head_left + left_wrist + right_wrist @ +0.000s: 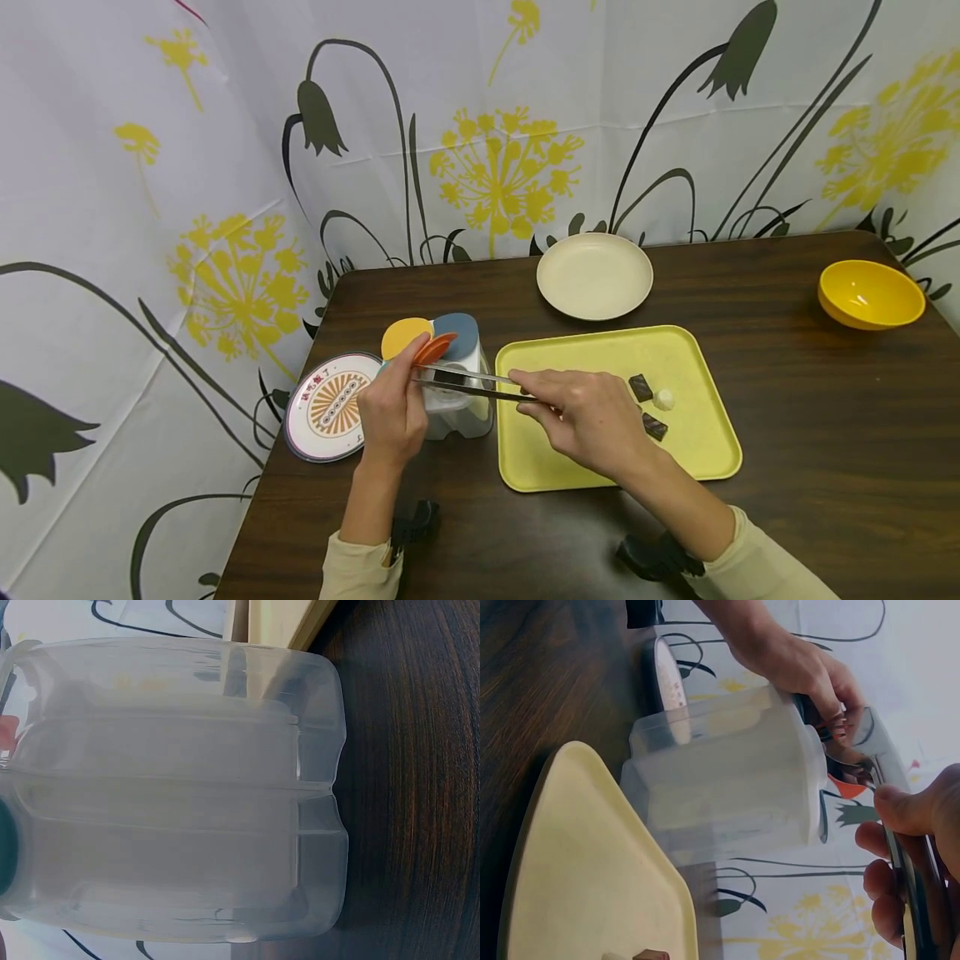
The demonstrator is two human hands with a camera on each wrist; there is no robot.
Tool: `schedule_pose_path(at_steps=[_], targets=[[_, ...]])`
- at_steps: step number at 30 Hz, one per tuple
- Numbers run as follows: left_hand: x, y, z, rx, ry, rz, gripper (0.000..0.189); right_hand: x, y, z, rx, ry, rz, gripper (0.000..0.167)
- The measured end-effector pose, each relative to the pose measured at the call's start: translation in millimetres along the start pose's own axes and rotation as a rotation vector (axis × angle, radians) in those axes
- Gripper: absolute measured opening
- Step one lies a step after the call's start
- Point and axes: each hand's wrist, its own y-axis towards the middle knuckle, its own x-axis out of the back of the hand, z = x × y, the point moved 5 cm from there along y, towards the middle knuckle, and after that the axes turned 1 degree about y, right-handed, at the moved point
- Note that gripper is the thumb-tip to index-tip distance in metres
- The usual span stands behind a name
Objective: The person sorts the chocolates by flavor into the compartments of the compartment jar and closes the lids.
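Note:
A clear multi-compartment storage container (459, 417) with coloured lids stands left of the yellow tray (525, 467). My left hand (393, 408) pinches its raised orange lid (435, 348) above one compartment. My right hand (588, 417) grips metal tongs (487, 390), whose tips reach over that compartment. A dark piece (450, 377) appears between the tong arms, close to the tips; its exact contact is hard to see. On the tray lie two dark patterned pieces (655, 427) and a small white ball (663, 400). In the left wrist view the container's translucent wall (165, 810) hides my left hand.
A patterned white plate (307, 417) lies left of the container, partly behind my left hand. Behind the tray sits a cream plate (595, 275). A yellow bowl (870, 293) stands near the table's far right corner. A flower-printed curtain (510, 83) hangs behind the table.

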Motion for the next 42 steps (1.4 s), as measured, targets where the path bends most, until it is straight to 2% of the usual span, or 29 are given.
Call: schedule_pose_path(at_steps=[18,27,36,42], targets=[[-0.7,0.6,0.5,0.018,-0.013,0.017,0.042,2,-1.6,-2,-0.036,0.015,0.048,0.047],[-0.3,-0.1,0.9,0.019,-0.017,0.010,0.043,5,-6.3,-5,-0.030,-0.020,0.053,0.052],[-1.1,-0.6,1.5,0.036,-0.028,0.018,0.041,17,-14.9,-16,-0.082,-0.033,0.065,0.057],[-1.6,-1.1,1.9,0.050,-0.030,0.026,0.041,35,-27.4,-29,-0.115,-0.066,0.062,0.061]])
